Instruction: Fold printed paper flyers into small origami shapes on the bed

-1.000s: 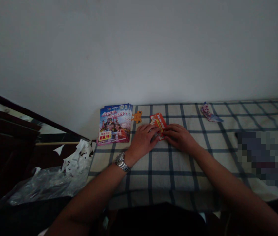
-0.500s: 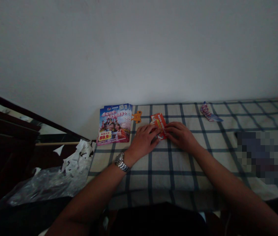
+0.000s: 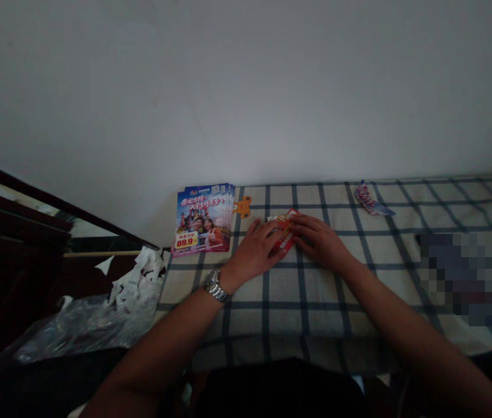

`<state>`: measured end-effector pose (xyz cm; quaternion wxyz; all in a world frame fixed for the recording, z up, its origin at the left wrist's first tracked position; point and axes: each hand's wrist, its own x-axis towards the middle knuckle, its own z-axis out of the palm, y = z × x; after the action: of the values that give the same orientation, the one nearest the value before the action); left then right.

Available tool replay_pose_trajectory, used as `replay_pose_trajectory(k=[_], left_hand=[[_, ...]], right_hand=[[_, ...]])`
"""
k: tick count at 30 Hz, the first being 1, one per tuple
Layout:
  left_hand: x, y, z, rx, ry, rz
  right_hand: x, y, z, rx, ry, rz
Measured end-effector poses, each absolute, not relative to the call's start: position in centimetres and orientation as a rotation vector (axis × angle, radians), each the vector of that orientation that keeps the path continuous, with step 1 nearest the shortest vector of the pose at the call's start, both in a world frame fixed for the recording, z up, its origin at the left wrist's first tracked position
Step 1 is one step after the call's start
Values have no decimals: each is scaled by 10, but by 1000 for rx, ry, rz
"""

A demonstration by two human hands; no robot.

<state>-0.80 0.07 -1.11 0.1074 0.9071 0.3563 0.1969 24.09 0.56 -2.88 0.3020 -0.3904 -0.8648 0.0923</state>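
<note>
A small red-and-orange printed paper lies partly folded on the checked cloth. My left hand, with a metal watch on its wrist, presses on the paper's left side with fingers laid nearly flat. My right hand rests on the paper's right side, its fingertips pinching the top edge. Most of the paper is hidden under my fingers.
A stack of colourful flyers lies at the cloth's far left, an orange paper figure beside it. A folded purple-patterned paper piece sits far right. White paper scraps on clear plastic lie left, below the edge. The wall stands just behind.
The paper's far end has been folded over toward me, so it looks shorter. My right hand's fingers moved up to its top edge; my left hand shifted slightly.
</note>
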Motion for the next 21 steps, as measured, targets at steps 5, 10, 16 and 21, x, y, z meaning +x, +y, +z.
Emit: replay_pose_trajectory(k=[5, 10, 16, 21], left_hand=[[-7, 0, -9, 2667, 1107, 598], [-7, 0, -6, 2673, 1164, 649], [-7, 0, -7, 2639, 1197, 677], [-8, 1, -6, 2648, 1183, 660]], right_hand=[[241, 5, -30, -1071, -2321, 197], [242, 5, -30, -1107, -2331, 144], [241, 3, -27, -1146, -2336, 99], [240, 0, -22, -1155, -2338, 80]])
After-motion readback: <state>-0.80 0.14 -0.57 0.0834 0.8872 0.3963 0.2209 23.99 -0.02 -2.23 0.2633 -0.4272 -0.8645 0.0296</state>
